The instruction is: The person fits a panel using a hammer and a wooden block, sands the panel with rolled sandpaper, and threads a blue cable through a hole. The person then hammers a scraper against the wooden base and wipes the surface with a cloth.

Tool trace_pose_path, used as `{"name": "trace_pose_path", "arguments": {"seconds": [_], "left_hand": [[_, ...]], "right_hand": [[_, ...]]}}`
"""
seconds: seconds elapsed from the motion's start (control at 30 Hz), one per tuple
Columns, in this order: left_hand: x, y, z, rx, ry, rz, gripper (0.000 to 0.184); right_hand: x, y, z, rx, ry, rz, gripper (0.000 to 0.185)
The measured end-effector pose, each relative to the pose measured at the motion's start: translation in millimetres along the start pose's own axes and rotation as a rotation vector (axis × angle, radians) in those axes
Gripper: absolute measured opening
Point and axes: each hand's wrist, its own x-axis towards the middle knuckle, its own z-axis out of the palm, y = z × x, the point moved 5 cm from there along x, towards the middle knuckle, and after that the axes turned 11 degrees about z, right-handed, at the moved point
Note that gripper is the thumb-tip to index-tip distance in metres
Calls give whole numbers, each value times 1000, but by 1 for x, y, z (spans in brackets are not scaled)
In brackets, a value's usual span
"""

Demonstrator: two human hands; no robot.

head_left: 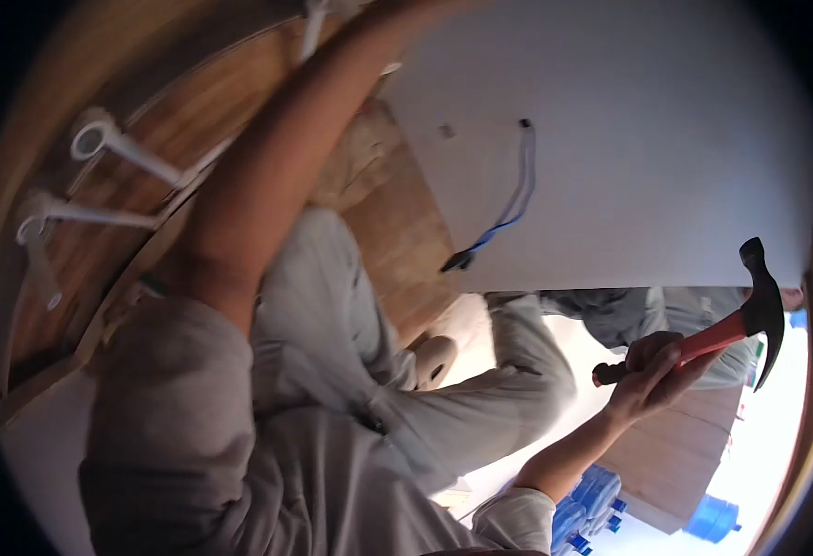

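My right hand point(652, 375) is wrapped round the grip of a claw hammer point(720, 334) at the right of the view. The hammer has a red handle with a dark end, and its dark metal head points up and right, apart from any surface. My left arm point(281, 157) reaches up across a large pale panel's left edge. The left hand lies past the top of the frame, so its fingers and anything in them are hidden. On the pale panel point(629, 157), a thin blue and dark cable point(497, 230) hangs from a small hole.
White ring-ended pieces point(142, 159) stick out along the brown wooden structure point(258, 79) at the left. My bent legs point(462, 417) are below the panel. Behind the hammer is another person's grey clothing point(601, 310). Blue water bottles point(597, 491) stand at the lower right.
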Motion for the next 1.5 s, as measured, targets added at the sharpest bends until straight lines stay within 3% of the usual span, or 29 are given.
{"name": "trace_pose_path", "arguments": {"seconds": [0.07,0.1,0.13,0.17,0.27,0.3,0.4,0.5,0.6,0.67,0.77,0.83,0.93,1.0,1.1,1.2,1.3,1.43,1.5], "left_hand": [[-61,-6,-17,-483,-75,-327,66],[-100,0,-34,-353,-34,-548,32],[-120,-12,-50,-461,-132,-378,50],[-141,-8,-54,-951,130,-674,61],[-172,8,-84,-864,122,-652,63],[-171,20,-90,-895,179,-612,48],[-177,25,-119,-616,94,-638,48],[-197,23,-162,-587,117,-611,49],[-225,57,-204,-445,148,-826,50],[-264,63,-230,-307,-20,-945,49],[-295,88,-253,165,-307,-1000,45],[-314,92,-265,533,-526,-943,42],[-362,88,-272,796,-663,-1108,38],[-391,94,-269,781,-833,-1017,39],[-456,108,-273,688,-1054,-844,45],[-534,128,-290,545,-967,-1197,49],[-559,142,-305,501,-969,-1384,50],[-498,166,-316,896,-1091,-1275,50],[-459,173,-336,1126,-990,-1042,46]], "right_hand": [[-22,8,12,112,-183,99,65],[-33,9,17,133,-236,215,58],[-39,2,24,168,-384,180,51],[-52,6,31,265,-478,267,50],[-74,9,49,198,-784,419,48],[-80,7,57,75,-859,410,46],[-108,-3,96,-60,-1065,447,43],[-163,-3,133,221,-1285,841,44],[-191,-10,160,290,-1377,1102,41],[-200,-11,183,312,-1386,1182,40],[-204,-9,230,244,-1419,1227,37],[-210,-9,268,333,-1348,1256,30],[-230,-6,331,544,-1220,1203,17],[-249,2,373,658,-1085,1194,14],[-275,5,401,573,-1026,1136,21],[-313,7,422,521,-949,1116,30],[-347,26,439,477,-942,980,43],[-374,47,449,288,-1064,832,64],[-354,32,431,76,-1161,754,80]]}}
